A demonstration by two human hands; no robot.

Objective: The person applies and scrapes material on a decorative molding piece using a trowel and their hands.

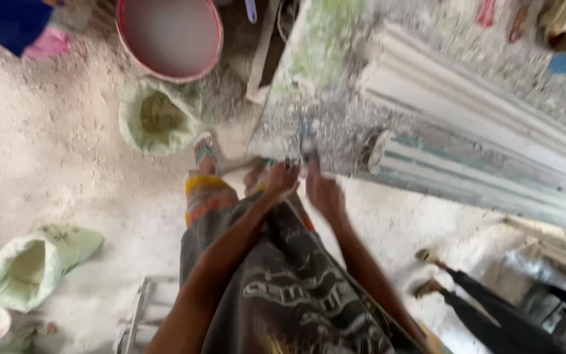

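The view is blurred by motion. My left hand (280,179) and my right hand (322,190) are close together at the near edge of a dusty workbench (322,78). My right hand seems to grip a small thin tool with a bluish end (308,139) that points up onto the bench; the blur hides what it is. My left hand's fingers are curled just beside it, and I cannot tell whether they hold anything. Long white moulded plaster strips (466,105) lie on the bench to the right of both hands.
A red-rimmed basin (169,38) and an open green sack (157,118) stand on the dusty floor at the upper left. Another green sack (34,262) lies lower left. Another person's legs (486,301) show at the lower right. My sandalled foot (204,154) is below the bench.
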